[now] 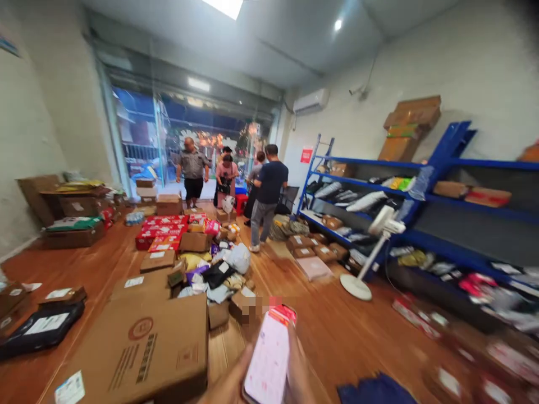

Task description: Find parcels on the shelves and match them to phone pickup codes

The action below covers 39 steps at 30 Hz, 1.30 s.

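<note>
A smartphone (pixel 268 356) with a lit white and red screen stands upright at the bottom centre. My left hand (pixel 236 367) is closed round its left edge, and my right hand (pixel 300 365) grips the right edge. The fingers behind the phone are hidden. Just left of my hands lies a large flat cardboard box (pixel 168 342) with printed dark lettering and a round mark. Beyond the phone, a pile of parcels and plastic mailer bags (pixel 217 273) covers part of the wooden floor.
Blue shelving (pixel 370 191) with bagged parcels runs along the right wall. A white pedestal fan (pixel 379 235) stands before it. Several people (pixel 269 185) stand near the glass front. Red boxes (pixel 162 230) lie mid-floor, more cartons (pixel 73 224) at left. Dark blue cloth (pixel 377 390) shows at the bottom.
</note>
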Available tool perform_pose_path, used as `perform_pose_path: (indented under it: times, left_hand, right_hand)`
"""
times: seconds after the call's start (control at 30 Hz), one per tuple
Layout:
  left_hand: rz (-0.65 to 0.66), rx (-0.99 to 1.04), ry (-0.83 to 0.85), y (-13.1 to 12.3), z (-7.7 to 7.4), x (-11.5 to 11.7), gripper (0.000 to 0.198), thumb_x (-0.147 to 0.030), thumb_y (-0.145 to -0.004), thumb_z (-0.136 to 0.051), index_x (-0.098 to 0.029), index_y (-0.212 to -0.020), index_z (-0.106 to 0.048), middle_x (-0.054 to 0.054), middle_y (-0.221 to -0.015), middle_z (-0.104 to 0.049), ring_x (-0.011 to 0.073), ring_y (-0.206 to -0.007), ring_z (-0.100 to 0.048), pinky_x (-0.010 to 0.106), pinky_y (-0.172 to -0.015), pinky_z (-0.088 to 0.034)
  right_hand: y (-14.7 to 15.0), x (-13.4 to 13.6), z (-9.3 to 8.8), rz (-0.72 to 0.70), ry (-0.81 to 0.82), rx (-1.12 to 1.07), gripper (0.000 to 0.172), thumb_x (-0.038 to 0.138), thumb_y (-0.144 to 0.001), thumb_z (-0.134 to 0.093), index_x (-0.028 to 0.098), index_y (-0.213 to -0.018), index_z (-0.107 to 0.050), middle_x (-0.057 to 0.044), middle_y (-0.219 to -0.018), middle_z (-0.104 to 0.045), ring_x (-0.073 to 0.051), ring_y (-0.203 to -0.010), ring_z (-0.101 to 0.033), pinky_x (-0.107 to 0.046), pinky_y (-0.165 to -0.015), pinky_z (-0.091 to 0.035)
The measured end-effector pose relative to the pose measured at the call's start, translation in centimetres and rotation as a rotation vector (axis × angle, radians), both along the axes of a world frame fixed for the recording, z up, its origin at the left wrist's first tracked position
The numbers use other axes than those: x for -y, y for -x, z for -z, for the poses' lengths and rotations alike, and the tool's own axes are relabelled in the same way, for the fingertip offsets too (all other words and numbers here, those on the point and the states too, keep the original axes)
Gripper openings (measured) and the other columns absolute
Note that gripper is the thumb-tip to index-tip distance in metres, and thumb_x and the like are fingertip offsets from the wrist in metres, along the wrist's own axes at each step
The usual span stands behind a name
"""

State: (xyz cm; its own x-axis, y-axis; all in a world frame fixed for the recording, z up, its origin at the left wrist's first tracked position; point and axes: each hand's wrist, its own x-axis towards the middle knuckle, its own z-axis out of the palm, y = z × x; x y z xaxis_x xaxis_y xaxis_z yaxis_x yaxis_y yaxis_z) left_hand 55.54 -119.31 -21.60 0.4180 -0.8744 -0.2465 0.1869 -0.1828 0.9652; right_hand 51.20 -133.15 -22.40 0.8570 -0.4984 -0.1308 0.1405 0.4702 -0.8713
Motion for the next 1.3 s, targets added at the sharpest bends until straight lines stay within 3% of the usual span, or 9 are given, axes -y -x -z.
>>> perform_pose_path:
  times: [0.07,0.2,0.37,0.53,0.63,0.73,0.83,1.07,1.3]
  left_hand:
    - [-0.067,-0.253,0.129,1.3,0.4,-0.3,0.069,-0.075,-0.077,-0.019,-0.038,-0.132,-0.039,0.006,-0.11,-0.062,0.0259,-0.097,-0.06,0.047,-0.081,-0.049]
    - [-0.292,-0.59,0.231,2.7,0.7,-0.9,0.082,-0.067,-0.071,-0.052,-0.039,-0.141,-0.018,0.005,-0.132,-0.051,0.0256,-0.113,-0.052,0.04,-0.082,-0.047]
    - [-0.387,-0.615,0.189,3.5,1.3,-1.5,0.083,-0.057,-0.079,-0.05,-0.034,-0.144,-0.005,0.008,-0.143,-0.039,0.0293,-0.125,-0.042,0.042,-0.084,-0.046]
    - [-0.388,-0.586,0.157,3.7,1.2,-1.8,0.081,-0.038,-0.085,-0.046,-0.035,-0.143,0.01,0.012,-0.143,-0.037,0.0322,-0.112,-0.053,0.036,-0.063,-0.053]
    - [-0.381,-0.59,0.209,3.7,0.6,-1.9,0.084,-0.028,-0.084,-0.045,-0.036,-0.142,0.015,0.014,-0.138,-0.042,0.0317,-0.104,-0.058,0.032,-0.052,-0.054]
    - [-0.422,-0.607,0.265,3.6,0.2,-1.9,0.084,-0.021,-0.083,-0.044,-0.037,-0.141,0.015,0.013,-0.133,-0.047,0.0277,-0.096,-0.061,0.033,-0.054,-0.056]
    - [-0.444,-0.627,0.278,3.4,0.0,-1.8,0.081,-0.02,-0.083,-0.043,-0.035,-0.143,0.009,0.013,-0.132,-0.048,0.0251,-0.088,-0.063,0.036,-0.056,-0.057]
    - [-0.432,-0.617,0.265,3.3,-0.4,-1.4,0.081,-0.02,-0.08,-0.045,-0.033,-0.144,0.003,0.013,-0.133,-0.046,0.0272,-0.09,-0.063,0.034,-0.054,-0.056]
    - [-0.399,-0.604,0.269,2.9,-0.3,-1.5,0.084,-0.021,-0.08,-0.046,-0.035,-0.143,0.008,0.012,-0.128,-0.052,0.0241,-0.085,-0.063,0.035,-0.057,-0.057]
  right_hand:
    - [-0.5,-0.9,-1.2,0.075,-0.038,0.008,0.047,0.062,-0.069,-0.062,0.017,-0.08,-0.057,0.005,-0.056,-0.055,-0.009,-0.049,-0.049,-0.021,-0.047,-0.04]
    - [-1.1,-1.6,-2.7,0.087,-0.024,0.02,0.046,0.059,-0.063,-0.069,0.018,-0.08,-0.056,0.005,-0.064,-0.06,-0.01,-0.057,-0.053,-0.02,-0.054,-0.042]
    - [-1.6,-1.7,-1.2,0.046,-0.034,-0.039,0.047,0.061,-0.059,-0.07,0.018,-0.073,-0.054,0.004,-0.055,-0.057,-0.012,-0.049,-0.051,-0.024,-0.051,-0.04]
    - [-0.9,-2.4,-0.5,0.029,-0.023,-0.044,0.043,0.064,-0.071,-0.057,0.022,-0.076,-0.051,0.006,-0.06,-0.055,-0.012,-0.054,-0.051,-0.024,-0.055,-0.041]
    - [0.6,-2.2,-0.7,-0.086,0.012,-0.049,0.046,0.062,-0.07,-0.06,0.021,-0.09,-0.057,0.002,-0.076,-0.064,-0.015,-0.071,-0.057,-0.026,-0.068,-0.045]
    - [2.2,-1.8,-0.8,-0.267,0.074,-0.04,0.047,0.055,-0.07,-0.065,0.019,-0.099,-0.06,-0.003,-0.096,-0.067,-0.02,-0.092,-0.059,-0.032,-0.084,-0.044]
    - [3.2,-1.7,-0.5,-0.385,0.129,-0.015,0.036,0.044,-0.075,-0.06,0.02,-0.102,-0.058,-0.003,-0.102,-0.066,-0.021,-0.098,-0.058,-0.034,-0.088,-0.042]
    - [3.2,-2.1,0.9,-0.33,0.098,0.009,0.037,0.039,-0.075,-0.06,0.022,-0.107,-0.053,-0.005,-0.105,-0.065,-0.021,-0.094,-0.06,-0.035,-0.085,-0.044]
    - [3.2,-1.7,0.4,-0.354,0.174,0.015,0.037,0.025,-0.069,-0.059,0.023,-0.106,-0.053,-0.003,-0.104,-0.065,-0.022,-0.096,-0.059,-0.038,-0.087,-0.043]
